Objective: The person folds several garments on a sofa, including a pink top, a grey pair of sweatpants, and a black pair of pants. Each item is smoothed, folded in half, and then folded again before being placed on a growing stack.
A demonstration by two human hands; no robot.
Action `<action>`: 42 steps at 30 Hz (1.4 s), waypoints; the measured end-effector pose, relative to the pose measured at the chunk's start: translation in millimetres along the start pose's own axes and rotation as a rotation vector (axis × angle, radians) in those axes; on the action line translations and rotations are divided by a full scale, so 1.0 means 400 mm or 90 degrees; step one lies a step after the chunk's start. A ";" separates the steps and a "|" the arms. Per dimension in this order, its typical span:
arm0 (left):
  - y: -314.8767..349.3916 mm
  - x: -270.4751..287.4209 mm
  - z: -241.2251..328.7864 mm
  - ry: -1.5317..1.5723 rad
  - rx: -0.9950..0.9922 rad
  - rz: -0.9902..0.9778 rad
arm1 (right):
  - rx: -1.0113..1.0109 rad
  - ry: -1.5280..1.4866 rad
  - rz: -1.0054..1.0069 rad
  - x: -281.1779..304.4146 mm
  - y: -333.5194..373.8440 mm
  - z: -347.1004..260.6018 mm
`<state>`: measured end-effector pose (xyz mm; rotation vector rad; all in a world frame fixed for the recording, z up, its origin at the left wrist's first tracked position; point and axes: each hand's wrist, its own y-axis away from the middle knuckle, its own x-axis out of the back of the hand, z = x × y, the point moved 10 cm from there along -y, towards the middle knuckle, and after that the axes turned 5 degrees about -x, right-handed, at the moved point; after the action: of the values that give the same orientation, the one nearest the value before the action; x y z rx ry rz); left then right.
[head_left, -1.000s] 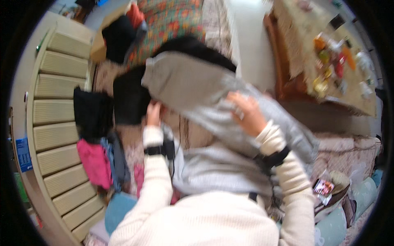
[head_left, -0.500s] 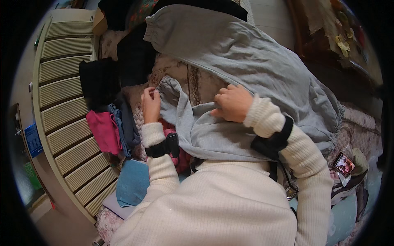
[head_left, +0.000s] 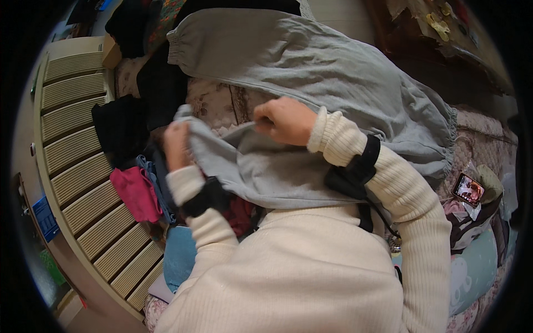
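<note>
Grey sweatpants lie spread before me, one leg stretching to the far left and the other lying nearer my body. My left hand, smeared by motion, is closed on the nearer leg by its cuffed end. Farther right, my right hand has its fingers curled on the upper edge of that same leg. Cloth is pulled up between the two hands. The fingertips of the left hand are hard to make out.
A cream slatted panel runs along the left. Beside it lie black folded clothes, a pink folded garment and blue denim. A lit phone rests at the right on a patterned quilt.
My left hand has moved left and pulled the nearer leg's cuff with it, straightening the leg. My right hand has shifted left and up along the leg, lifting its edge.
</note>
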<state>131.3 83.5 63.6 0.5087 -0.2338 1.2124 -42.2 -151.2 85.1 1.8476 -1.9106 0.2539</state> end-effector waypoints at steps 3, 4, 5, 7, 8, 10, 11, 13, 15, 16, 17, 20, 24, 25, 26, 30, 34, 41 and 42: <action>-0.039 0.259 -0.005 0.339 -0.011 0.159 | 0.027 -0.025 0.110 0.071 -0.028 -0.019; -0.041 0.304 -0.008 0.401 -0.066 0.136 | 0.050 -0.029 0.159 0.097 -0.036 -0.029; -0.050 0.363 -0.070 0.369 -0.006 0.229 | 0.038 -0.013 0.174 0.106 -0.046 -0.025; -0.054 0.358 -0.230 0.343 0.087 0.265 | -0.030 0.052 0.129 0.088 -0.069 0.003; -0.062 0.319 -0.315 0.333 0.136 0.237 | -0.079 0.091 0.110 0.080 -0.074 0.027; 0.017 0.248 -0.506 0.357 0.358 0.173 | -0.119 0.147 0.077 0.066 -0.071 0.055; -0.004 0.248 -0.554 0.310 0.394 0.227 | -0.132 0.179 0.075 0.065 -0.064 0.066; -0.036 0.213 -0.561 0.374 0.242 0.160 | -0.164 0.222 0.047 0.067 -0.048 0.096; -0.043 0.209 -0.563 0.355 0.190 0.164 | -0.194 0.226 -0.003 0.084 -0.039 0.131; -0.051 0.216 -0.541 0.337 0.135 0.169 | -0.195 0.224 -0.022 0.095 -0.039 0.142; -0.049 0.230 -0.539 0.288 0.138 0.200 | -0.216 0.204 -0.022 0.106 -0.040 0.156; -0.055 0.252 -0.527 0.279 0.134 0.231 | -0.196 0.133 0.058 0.137 -0.044 0.163; -0.050 0.270 -0.602 0.440 0.284 0.277 | -0.146 0.188 0.129 0.108 -0.033 0.149; -0.046 0.276 -0.615 0.452 0.292 0.270 | -0.107 0.176 0.174 0.122 -0.023 0.134; -0.047 0.288 -0.628 0.452 0.296 0.284 | -0.107 0.175 0.193 0.133 -0.010 0.132; -0.049 0.313 -0.647 0.420 0.224 0.293 | -0.087 0.003 0.351 0.312 0.122 0.147; -0.040 0.320 -0.633 0.297 0.180 0.326 | -0.051 -0.043 0.331 0.365 0.326 0.135; -0.051 0.324 -0.612 0.244 0.159 0.377 | -0.277 -0.165 -0.016 0.172 0.566 0.182; -0.058 0.325 -0.611 0.241 0.143 0.371 | -0.374 -0.305 -0.008 0.177 0.609 0.214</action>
<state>174.8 305.9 -96.8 0.4031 0.0916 1.8909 -296.9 -233.4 87.4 1.5924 -1.9717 -0.7429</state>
